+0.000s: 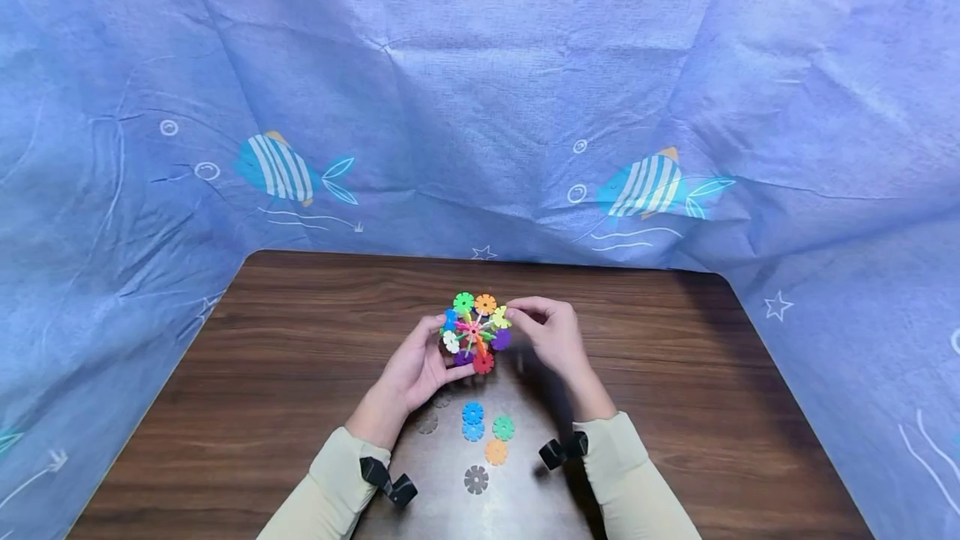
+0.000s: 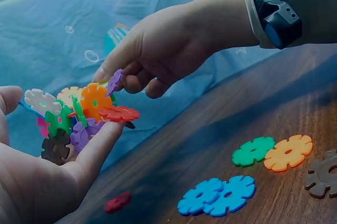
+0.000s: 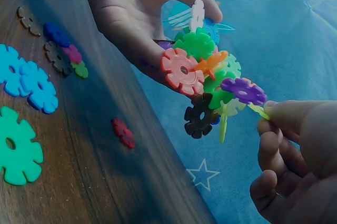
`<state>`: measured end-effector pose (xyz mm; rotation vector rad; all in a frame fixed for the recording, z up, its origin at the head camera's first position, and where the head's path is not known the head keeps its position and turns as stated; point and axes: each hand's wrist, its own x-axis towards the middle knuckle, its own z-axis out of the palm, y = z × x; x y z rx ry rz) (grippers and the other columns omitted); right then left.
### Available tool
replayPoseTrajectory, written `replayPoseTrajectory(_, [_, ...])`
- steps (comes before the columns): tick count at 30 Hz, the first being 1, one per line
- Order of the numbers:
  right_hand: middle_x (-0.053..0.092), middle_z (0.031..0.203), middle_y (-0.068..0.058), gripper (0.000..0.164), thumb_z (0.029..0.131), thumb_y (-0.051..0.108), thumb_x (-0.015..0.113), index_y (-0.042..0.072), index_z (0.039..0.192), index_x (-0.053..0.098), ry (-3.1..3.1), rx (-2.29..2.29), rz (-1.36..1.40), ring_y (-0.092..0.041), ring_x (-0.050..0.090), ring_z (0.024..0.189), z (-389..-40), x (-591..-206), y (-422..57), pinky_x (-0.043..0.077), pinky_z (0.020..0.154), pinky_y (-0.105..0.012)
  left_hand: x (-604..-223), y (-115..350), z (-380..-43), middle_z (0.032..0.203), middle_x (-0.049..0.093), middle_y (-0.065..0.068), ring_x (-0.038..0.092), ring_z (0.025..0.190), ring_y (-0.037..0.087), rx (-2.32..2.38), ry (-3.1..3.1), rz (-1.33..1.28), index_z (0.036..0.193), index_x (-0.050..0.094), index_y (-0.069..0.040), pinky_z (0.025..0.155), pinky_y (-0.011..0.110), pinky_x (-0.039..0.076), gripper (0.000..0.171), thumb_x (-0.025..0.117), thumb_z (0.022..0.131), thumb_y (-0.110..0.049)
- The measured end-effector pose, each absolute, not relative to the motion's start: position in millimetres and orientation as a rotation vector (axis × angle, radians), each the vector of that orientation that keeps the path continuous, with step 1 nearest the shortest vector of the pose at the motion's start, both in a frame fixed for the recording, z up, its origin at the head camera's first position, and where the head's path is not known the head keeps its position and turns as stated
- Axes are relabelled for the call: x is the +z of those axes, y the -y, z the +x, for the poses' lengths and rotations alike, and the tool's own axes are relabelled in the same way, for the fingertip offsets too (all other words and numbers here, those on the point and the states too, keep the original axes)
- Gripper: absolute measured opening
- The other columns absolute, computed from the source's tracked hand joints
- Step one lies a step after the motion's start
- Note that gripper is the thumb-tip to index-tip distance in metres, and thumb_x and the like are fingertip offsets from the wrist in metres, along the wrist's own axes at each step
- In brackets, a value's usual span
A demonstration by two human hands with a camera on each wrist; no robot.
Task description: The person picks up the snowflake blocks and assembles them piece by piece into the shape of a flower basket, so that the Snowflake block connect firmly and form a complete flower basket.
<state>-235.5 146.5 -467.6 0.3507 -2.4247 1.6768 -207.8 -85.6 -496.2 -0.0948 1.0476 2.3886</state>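
Note:
A many-coloured ball of interlocking snowflake discs [image 1: 473,332] is held above the table in front of me. My left hand [image 1: 418,367] grips it from the left and below, with the thumb and fingers spread around its sides. On its upper right, my right hand [image 1: 557,338] pinches a yellow disc [image 1: 501,317] between thumb and forefinger. The right wrist view shows that yellow disc edge-on beside a purple disc [image 3: 244,91] of the ball. A salmon disc [image 3: 181,71] and a black disc [image 3: 199,116] stick out nearer my left palm.
Loose discs lie on the brown table [image 1: 300,373]: two overlapping blue discs [image 1: 472,413], a green disc [image 1: 503,427], an orange disc [image 1: 496,452] and a brown disc [image 1: 476,480]. A red disc [image 3: 123,132] and several others lie farther left. A blue fish-print cloth [image 1: 480,107] hangs behind.

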Motion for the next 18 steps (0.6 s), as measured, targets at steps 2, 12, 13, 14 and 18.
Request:
replayPoseTrajectory(2, [0.078,0.09,-0.014,0.011,0.091,0.007,0.078,0.001,0.1,0.08,2.418,1.65,0.372,-0.012,0.065,0.074,-235,-468,-146,0.051,0.064,-0.019,-496,85,-208,0.162,0.038,0.017,0.062,0.129,0.027,2.385,-1.066,-0.103,0.159,0.031,-0.013,0.11,0.059,0.045,0.062,0.049,0.106,-0.038])
replayPoseTrajectory(12, [0.078,0.087,-0.005,0.01,0.091,0.016,0.08,0.009,0.098,0.082,2.442,1.553,0.411,-0.009,0.064,0.072,-237,-476,-147,0.054,0.063,-0.022,-497,81,-206,0.16,0.04,0.02,0.056,0.134,0.03,2.406,-1.068,-0.117,0.158,0.033,-0.012,0.109,0.06,0.045,0.062,0.054,0.105,-0.036])
replayPoseTrajectory(13, [0.078,0.086,-0.005,0.01,0.091,0.016,0.08,0.009,0.098,0.082,2.445,1.539,0.413,-0.009,0.065,0.071,-236,-476,-147,0.054,0.063,-0.022,-497,80,-206,0.16,0.039,0.02,0.056,0.135,0.031,2.41,-1.06,-0.12,0.158,0.033,-0.013,0.109,0.06,0.045,0.062,0.054,0.105,-0.036])
replayPoseTrajectory(14, [0.078,0.086,-0.004,0.01,0.091,0.017,0.08,0.01,0.098,0.082,2.45,1.524,0.415,-0.009,0.065,0.071,-236,-476,-147,0.054,0.063,-0.022,-497,80,-205,0.16,0.039,0.02,0.055,0.136,0.031,2.412,-1.059,-0.12,0.158,0.033,-0.013,0.109,0.06,0.045,0.062,0.055,0.105,-0.036])
replayPoseTrajectory(18, [0.078,0.083,-0.002,0.008,0.091,0.017,0.08,0.011,0.096,0.082,2.477,1.449,0.432,-0.009,0.065,0.069,-236,-476,-148,0.054,0.061,-0.022,-496,78,-204,0.16,0.04,0.02,0.054,0.137,0.031,2.413,-1.064,-0.137,0.158,0.034,-0.012,0.109,0.059,0.045,0.063,0.056,0.104,-0.037])
